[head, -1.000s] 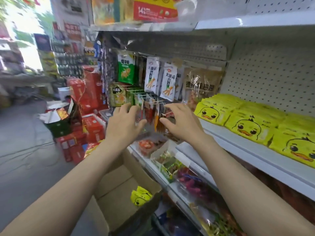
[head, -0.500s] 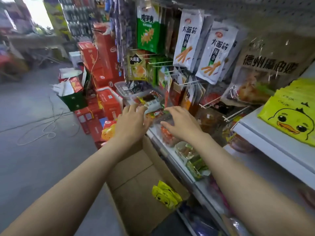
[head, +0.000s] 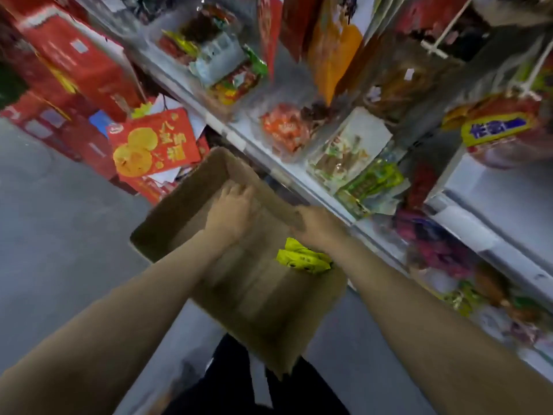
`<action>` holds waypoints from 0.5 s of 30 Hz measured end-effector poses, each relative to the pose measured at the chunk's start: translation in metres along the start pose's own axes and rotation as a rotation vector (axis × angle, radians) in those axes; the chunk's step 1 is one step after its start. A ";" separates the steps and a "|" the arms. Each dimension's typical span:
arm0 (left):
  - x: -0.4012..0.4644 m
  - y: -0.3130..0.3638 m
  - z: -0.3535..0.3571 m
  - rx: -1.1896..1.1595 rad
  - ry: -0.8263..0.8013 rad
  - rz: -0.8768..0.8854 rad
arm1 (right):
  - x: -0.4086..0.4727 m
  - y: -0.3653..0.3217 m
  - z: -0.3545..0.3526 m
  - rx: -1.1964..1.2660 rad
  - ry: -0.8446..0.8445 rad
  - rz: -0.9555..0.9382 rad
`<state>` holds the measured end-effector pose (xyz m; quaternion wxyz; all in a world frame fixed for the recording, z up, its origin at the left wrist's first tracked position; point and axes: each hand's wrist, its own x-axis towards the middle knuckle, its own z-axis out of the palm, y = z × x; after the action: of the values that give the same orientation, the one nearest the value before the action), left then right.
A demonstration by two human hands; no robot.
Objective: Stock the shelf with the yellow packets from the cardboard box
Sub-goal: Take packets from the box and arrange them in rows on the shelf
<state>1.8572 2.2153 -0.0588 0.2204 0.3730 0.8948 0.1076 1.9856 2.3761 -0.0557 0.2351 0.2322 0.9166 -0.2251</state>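
The open cardboard box stands on the floor below me, against the shelf front. A few yellow packets lie against its right inner wall. My left hand hangs over the box's far half, fingers loosely bent, holding nothing. My right hand is at the box's right rim just above the yellow packets; its fingers are blurred and mostly hidden. The shelf with the stocked yellow packets is out of view.
A white shelf edge with clear tubs of snack bags runs diagonally right of the box. Red cartons and a red gift box are stacked at the upper left. Grey floor lies to the left. Dark trousers show below the box.
My view has tilted down from the hanging snacks to the box. Both hands have dropped from shelf height into the mouth of the cardboard box.
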 end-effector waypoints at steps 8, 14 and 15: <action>0.014 -0.014 0.155 -0.333 -0.372 -0.026 | 0.035 0.071 0.115 0.047 -0.163 0.211; 0.025 0.006 0.227 -0.451 -0.402 -0.069 | 0.062 0.095 0.159 0.154 -0.162 0.304; 0.028 0.010 0.232 -0.468 -0.363 -0.085 | 0.064 0.100 0.164 0.156 -0.158 0.321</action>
<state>1.9563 2.2488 -0.2677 0.4611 0.2872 0.8066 0.2332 2.0420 2.3899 -0.2490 0.3207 0.3746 0.8262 -0.2726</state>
